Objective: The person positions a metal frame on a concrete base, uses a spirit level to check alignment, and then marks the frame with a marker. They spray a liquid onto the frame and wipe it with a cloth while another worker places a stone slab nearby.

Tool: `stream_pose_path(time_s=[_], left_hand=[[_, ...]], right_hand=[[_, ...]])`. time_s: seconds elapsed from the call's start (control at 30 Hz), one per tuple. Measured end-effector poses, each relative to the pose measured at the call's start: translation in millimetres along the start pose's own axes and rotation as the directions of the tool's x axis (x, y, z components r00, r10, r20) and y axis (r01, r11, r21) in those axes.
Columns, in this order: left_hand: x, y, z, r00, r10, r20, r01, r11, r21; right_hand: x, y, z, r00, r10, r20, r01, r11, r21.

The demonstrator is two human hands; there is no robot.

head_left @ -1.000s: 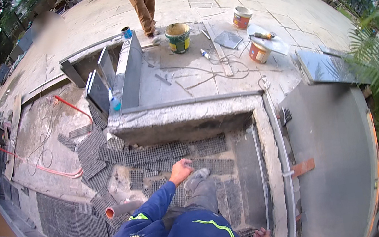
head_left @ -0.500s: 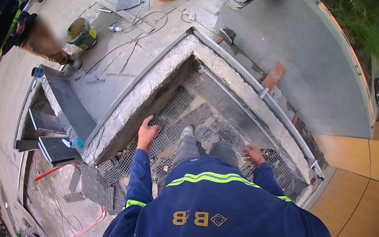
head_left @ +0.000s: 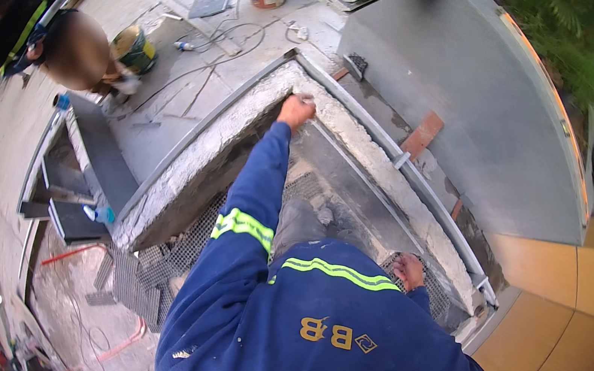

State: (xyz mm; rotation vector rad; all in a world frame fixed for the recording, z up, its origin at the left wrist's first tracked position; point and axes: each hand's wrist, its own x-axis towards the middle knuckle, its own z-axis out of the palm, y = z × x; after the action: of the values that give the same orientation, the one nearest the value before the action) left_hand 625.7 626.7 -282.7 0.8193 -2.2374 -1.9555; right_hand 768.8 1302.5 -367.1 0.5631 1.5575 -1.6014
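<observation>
My left hand (head_left: 297, 112) is stretched to the far inner corner of a sunken pit, at the rough white wall top (head_left: 323, 98). Its fingers are curled together; what they hold, if anything, is hidden. My right hand (head_left: 408, 271) hangs low by my right side, over dark plastic grid mesh (head_left: 433, 289) next to the right wall. Its fingers are loosely bent and apart, with nothing visible in them. More grid panels (head_left: 145, 283) lie on the pit floor to the left. I stand in the pit, bent forward, my grey trouser legs (head_left: 298, 223) between the walls.
A metal rail (head_left: 368, 126) edges the pit. Beyond it stand a large grey slab (head_left: 451, 95) and a reddish board (head_left: 422, 135). A co-worker's legs (head_left: 117, 85) are near a green bucket (head_left: 134, 53) at the far left. A cable (head_left: 257, 39) crosses the paving.
My left hand has moved forward and right, from above the grid mesh to the far corner of the wall. The right hand stays low. The co-worker has shifted slightly.
</observation>
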Motion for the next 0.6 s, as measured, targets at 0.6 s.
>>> stream_pose_path(time_s=[0.6], left_hand=[[-412.3, -244.8, -347.6, 0.083, -0.179, -0.980, 0.352, 0.926, -0.139]], right_hand=[[79.4, -129.1, 195.3, 0.997, 0.075, 0.007, -0.059, 0.843, -0.535]])
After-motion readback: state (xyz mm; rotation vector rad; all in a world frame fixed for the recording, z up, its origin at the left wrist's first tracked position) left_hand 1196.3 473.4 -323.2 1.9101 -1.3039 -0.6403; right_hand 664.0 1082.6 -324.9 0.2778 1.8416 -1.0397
